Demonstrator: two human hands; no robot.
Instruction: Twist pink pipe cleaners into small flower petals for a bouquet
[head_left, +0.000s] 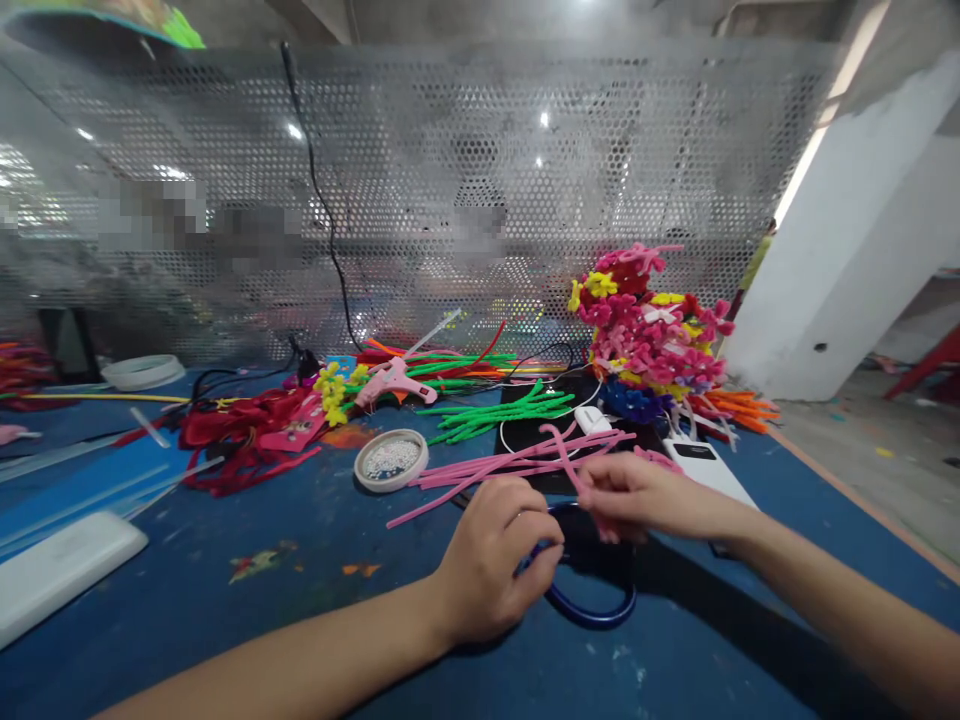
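My right hand [622, 492] pinches a pink pipe cleaner [561, 450], its bent upper end standing above the fingers. Curled closed beside it to the left is my left hand [502, 560]. Blue shows between the left fingers and thumb, in line with a blue loop [596, 618] that looks like a scissors handle; the hand hides the rest. Just beyond both hands lies a bunch of pink pipe cleaners [480, 470]. Green pipe cleaners [510, 412] lie behind these.
A round dish of white beads [391, 460] stands left of the pink bunch. Behind it are a pink glue gun [394, 383] and red pipe cleaner pieces [247, 440]. Fuzzy flowers [652, 330] pile up at right, near a white power bank [709, 465]. A perforated metal screen [450, 180] rises behind.
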